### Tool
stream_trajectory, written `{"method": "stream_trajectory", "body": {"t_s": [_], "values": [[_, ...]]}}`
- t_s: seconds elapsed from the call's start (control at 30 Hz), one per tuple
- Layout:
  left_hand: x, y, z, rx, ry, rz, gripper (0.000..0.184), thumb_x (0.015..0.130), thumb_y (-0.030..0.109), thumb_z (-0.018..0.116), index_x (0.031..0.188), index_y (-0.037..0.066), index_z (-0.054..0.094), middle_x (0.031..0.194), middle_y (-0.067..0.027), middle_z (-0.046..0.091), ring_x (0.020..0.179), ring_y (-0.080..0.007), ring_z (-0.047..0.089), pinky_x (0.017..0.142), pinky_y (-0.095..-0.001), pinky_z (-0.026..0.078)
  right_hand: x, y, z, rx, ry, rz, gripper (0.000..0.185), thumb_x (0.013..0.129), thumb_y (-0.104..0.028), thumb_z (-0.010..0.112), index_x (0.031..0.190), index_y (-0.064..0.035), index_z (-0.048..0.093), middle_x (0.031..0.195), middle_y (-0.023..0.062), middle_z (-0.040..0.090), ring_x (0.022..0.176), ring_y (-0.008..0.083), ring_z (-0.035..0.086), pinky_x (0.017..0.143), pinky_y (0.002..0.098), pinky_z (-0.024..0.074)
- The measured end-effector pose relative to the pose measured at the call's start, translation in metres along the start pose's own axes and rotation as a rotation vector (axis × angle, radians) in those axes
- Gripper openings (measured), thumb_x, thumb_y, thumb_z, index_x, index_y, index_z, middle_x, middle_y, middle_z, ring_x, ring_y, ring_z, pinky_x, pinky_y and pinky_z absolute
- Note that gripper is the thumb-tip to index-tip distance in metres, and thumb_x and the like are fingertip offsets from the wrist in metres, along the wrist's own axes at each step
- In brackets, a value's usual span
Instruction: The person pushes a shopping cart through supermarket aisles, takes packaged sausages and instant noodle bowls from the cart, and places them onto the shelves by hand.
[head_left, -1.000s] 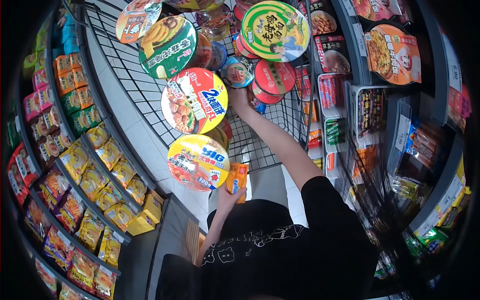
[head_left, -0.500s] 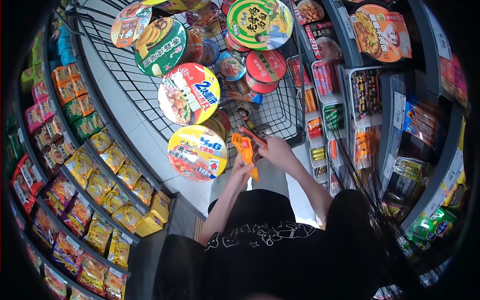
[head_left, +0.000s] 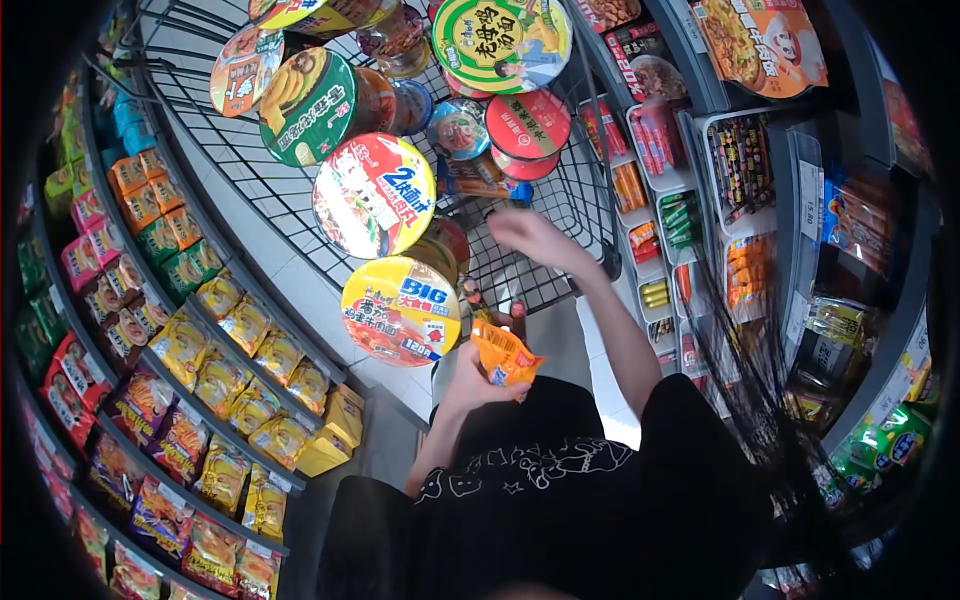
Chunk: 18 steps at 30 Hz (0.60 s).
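My left hand [head_left: 466, 388] is closed around an orange packet [head_left: 506, 354], low in front of my black shirt. Just behind the packet, a small dark object with a reddish end [head_left: 517, 309] shows; I cannot make out what it is. My right hand [head_left: 532, 238] is stretched over the near part of the shopping cart [head_left: 550, 285], its fingers blurred. Close to it on the far side are a red-lidded tub [head_left: 527, 126] and a blue-and-orange packet [head_left: 478, 182]. Left of my hands stand a yellow BIG noodle bucket [head_left: 400, 312] and a red-and-yellow noodle bucket [head_left: 374, 196].
More noodle buckets fill the cart, among them a green-rimmed one [head_left: 502, 44] and a dark green one [head_left: 307, 107]. Shelves of bagged snacks [head_left: 190, 345] curve along the left. On the right, shelf trays hold wrapped sausages [head_left: 748, 275].
My right hand has left the orange packet and moved up and forward over the cart. The packet has turned in my left hand, which sits lower now.
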<state>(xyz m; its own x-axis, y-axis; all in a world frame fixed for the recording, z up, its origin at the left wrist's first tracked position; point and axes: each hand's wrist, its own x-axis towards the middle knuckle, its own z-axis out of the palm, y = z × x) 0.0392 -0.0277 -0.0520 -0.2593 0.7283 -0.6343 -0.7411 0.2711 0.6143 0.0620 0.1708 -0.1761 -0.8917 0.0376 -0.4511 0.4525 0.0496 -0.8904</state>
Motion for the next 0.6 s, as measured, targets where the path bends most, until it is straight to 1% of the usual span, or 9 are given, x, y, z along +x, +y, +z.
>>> {"method": "stream_trajectory", "body": {"t_s": [0.07,0.13,0.23,0.33,0.37,0.4,0.47,0.5,0.6], "values": [[0.000,-0.001,0.004,-0.020,-0.094,0.092,0.055,0.057,0.006,0.073,0.105,-0.002,0.046,0.102,-0.0080,0.050,0.093,-0.0127,0.050,0.082,-0.0259,0.039,0.048,0.015,0.028,-0.632,0.388,0.128,0.042,0.077,-0.008,0.051,0.114,0.0093,0.039,0.116,0.0191,0.045,0.105,0.0257,0.046,0.082,0.0306,0.0416],[0.005,0.000,0.005,0.016,-0.180,0.059,0.059,0.059,0.006,0.072,0.110,-0.002,0.044,0.112,-0.0099,0.046,0.103,-0.0142,0.045,0.089,-0.0271,0.034,0.101,0.060,0.059,-0.956,0.452,0.313,0.047,0.078,-0.012,0.047,0.118,0.0085,0.034,0.123,0.0213,0.036,0.114,0.0308,0.036,0.091,0.0349,0.0347],[0.010,-0.005,0.001,0.211,-0.231,0.050,0.070,0.061,0.006,0.071,0.121,-0.001,0.037,0.120,-0.0121,0.043,0.108,-0.0173,0.043,0.092,-0.0271,0.030,0.131,0.079,0.074,-1.330,0.558,0.310,0.047,0.080,-0.018,0.045,0.119,0.0071,0.035,0.122,0.0224,0.036,0.116,0.0337,0.033,0.097,0.0389,0.0261],[0.008,0.009,0.017,0.017,-0.027,0.080,0.067,0.059,0.008,0.073,0.119,0.002,0.042,0.112,-0.0080,0.049,0.099,-0.0140,0.048,0.086,-0.0262,0.037,0.136,0.091,0.064,-1.412,0.377,0.326,0.048,0.081,-0.021,0.041,0.119,0.0071,0.035,0.124,0.0219,0.035,0.118,0.0329,0.030,0.099,0.0410,0.0211],[0.006,0.011,0.017,0.019,-0.026,0.079,0.067,0.059,0.008,0.073,0.119,0.002,0.042,0.112,-0.0080,0.049,0.099,-0.0140,0.048,0.086,-0.0262,0.037,0.138,0.093,0.061,-1.483,0.389,0.306,0.049,0.080,-0.019,0.044,0.125,-0.0033,0.033,0.117,0.0197,0.040,0.112,0.0329,0.036,0.094,0.0386,0.0292],[0.004,0.013,0.017,0.006,-0.014,0.040,0.067,0.059,0.008,0.073,0.118,0.002,0.042,0.111,-0.0075,0.049,0.098,-0.0141,0.048,0.085,-0.0260,0.038,0.137,0.096,0.055,-1.483,0.390,0.303,0.049,0.080,-0.019,0.044,0.125,-0.0033,0.033,0.117,0.0197,0.040,0.112,0.0329,0.036,0.094,0.0386,0.0292],[0.003,0.011,0.011,-0.003,-0.001,0.003,0.067,0.058,0.008,0.073,0.118,0.002,0.042,0.110,-0.0070,0.050,0.097,-0.0143,0.049,0.085,-0.0258,0.038,0.136,0.106,0.044,-1.445,0.231,0.070,0.051,0.077,-0.018,0.047,0.126,-0.0191,0.035,0.105,0.0158,0.044,0.099,0.0318,0.044,0.084,0.0361,0.0387],[0.003,0.007,0.005,0.150,-0.086,0.002,0.067,0.060,0.008,0.072,0.119,0.002,0.040,0.106,-0.0065,0.051,0.095,-0.0134,0.049,0.083,-0.0259,0.038,0.138,0.112,0.041,-1.475,0.364,-0.125,0.054,0.074,-0.018,0.051,0.125,-0.0300,0.036,0.097,0.0129,0.045,0.086,0.0300,0.047,0.074,0.0344,0.0438],[0.003,-0.002,0.000,0.237,-0.135,-0.031,0.061,0.060,0.008,0.072,0.113,0.002,0.042,0.099,-0.0052,0.053,0.090,-0.0124,0.051,0.080,-0.0256,0.040,0.139,0.115,0.041,-1.390,0.334,-0.122,0.058,0.067,-0.018,0.060,0.121,-0.0229,0.041,0.098,0.0119,0.048,0.087,0.0295,0.049,0.073,0.0345,0.0443]]}}
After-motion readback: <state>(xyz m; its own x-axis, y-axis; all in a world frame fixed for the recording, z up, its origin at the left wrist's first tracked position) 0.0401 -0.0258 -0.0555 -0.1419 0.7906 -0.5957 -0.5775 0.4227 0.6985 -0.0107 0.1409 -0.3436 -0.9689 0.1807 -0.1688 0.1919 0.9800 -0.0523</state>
